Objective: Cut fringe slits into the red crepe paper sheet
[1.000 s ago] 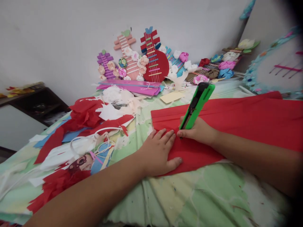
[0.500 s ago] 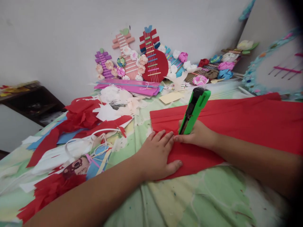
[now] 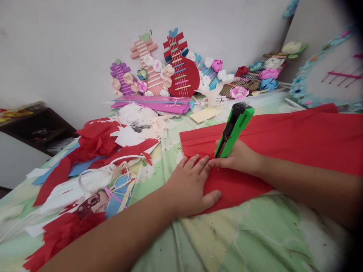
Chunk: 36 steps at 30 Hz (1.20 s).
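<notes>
My right hand (image 3: 241, 158) grips a green and black stapler (image 3: 234, 130), which stands upright and tilted, its top leaning right. The stapler's lower end, at my thumb and fingers, meets the red crepe paper (image 3: 297, 143); its tip is hidden. My left hand (image 3: 193, 185) lies flat on the paper's left end, fingers stretched out and thumb spread toward me. Its fingertips come close to my right thumb. Small folds and creases run through the paper near both hands.
Red paper scraps (image 3: 99, 139), white cord (image 3: 121, 181) and blue sheets (image 3: 120, 192) clutter the left of the green patterned cloth (image 3: 227, 241). Decorated paper guitars (image 3: 184, 75) lean on the wall. Purple sheets (image 3: 159, 104) and a cream card (image 3: 204, 115) lie before them.
The view has shifted slightly. Both hands stay at nearly the same spot on the red paper, with the stapler still upright in my right hand.
</notes>
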### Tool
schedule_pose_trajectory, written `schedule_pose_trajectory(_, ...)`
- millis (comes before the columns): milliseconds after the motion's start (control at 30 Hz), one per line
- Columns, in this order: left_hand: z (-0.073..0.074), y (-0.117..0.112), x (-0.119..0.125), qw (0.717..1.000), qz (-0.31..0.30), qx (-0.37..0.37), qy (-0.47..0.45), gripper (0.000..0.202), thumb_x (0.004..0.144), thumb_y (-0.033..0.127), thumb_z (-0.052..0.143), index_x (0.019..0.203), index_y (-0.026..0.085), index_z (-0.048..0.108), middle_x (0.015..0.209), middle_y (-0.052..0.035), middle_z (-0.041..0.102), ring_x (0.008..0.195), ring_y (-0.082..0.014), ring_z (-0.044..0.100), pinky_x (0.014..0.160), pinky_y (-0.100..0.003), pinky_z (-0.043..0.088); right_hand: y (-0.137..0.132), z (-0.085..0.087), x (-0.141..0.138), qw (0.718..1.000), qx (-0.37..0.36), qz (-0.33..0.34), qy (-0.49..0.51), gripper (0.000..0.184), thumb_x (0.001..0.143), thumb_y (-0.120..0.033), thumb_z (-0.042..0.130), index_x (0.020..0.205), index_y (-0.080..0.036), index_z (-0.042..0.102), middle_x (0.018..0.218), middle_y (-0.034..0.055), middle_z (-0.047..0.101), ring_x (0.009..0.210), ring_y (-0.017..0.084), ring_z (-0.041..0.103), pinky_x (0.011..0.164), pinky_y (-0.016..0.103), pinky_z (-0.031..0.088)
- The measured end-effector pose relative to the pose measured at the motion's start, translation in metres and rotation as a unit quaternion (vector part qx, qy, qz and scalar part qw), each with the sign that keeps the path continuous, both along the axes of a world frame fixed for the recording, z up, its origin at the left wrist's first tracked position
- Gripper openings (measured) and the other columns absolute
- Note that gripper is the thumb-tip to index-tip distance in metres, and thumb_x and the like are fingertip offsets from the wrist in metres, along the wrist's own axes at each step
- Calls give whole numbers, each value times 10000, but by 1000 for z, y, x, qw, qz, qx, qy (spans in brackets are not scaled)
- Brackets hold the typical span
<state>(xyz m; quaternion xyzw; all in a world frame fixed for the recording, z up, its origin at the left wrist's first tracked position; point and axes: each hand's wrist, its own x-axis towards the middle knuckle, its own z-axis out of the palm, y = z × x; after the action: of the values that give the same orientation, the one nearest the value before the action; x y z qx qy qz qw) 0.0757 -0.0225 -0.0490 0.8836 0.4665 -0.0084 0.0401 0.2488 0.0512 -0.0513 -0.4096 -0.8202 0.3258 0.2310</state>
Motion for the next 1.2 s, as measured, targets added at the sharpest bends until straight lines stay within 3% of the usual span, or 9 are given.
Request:
schedule_pose_trajectory(300, -1, 1, 0, 1000, 1, -5, 5, 740, 822, 587, 239, 1342, 62, 271, 1390, -146, 262, 1278, -320, 200, 1018, -499, 167, -3, 5, -1, 996, -46, -55, 55, 373, 659, -517, 567, 591, -164, 466, 579, 0, 515, 594, 126, 503, 558, 256, 402)
schedule_pose_trajectory(467, -2, 1, 0, 1000, 8, -15, 3, 752, 814, 594, 240, 1348, 65, 259, 1387, -145, 272, 1280, -321, 190, 1026, -482, 148, -7, 8, -1, 996, -73, -19, 57, 322, 657, -484, 584, 616, -169, 531, 587, 4, 565, 607, 141, 547, 599, 269, 435)
schedule_pose_trajectory(767, -3, 1, -1, 1000, 0, 2, 1, 729, 818, 587, 247, 1318, 63, 321, 1369, -156, 312, 1271, -330, 210, 1018, -493, 164, -4, 2, -2, 999, -34, -12, 41, 299, 638, -487, 587, 615, -193, 540, 560, -9, 527, 546, 125, 503, 505, 254, 396)
schedule_pose_trajectory(1200, -1, 1, 0, 1000, 5, -6, 7, 727, 816, 581, 266, 1316, 57, 328, 1387, -153, 268, 1274, -328, 206, 1019, -498, 171, -5, -4, 0, 1000, 29, 4, 3, 320, 682, -438, 519, 555, -176, 387, 498, -31, 426, 485, 78, 402, 456, 220, 303)
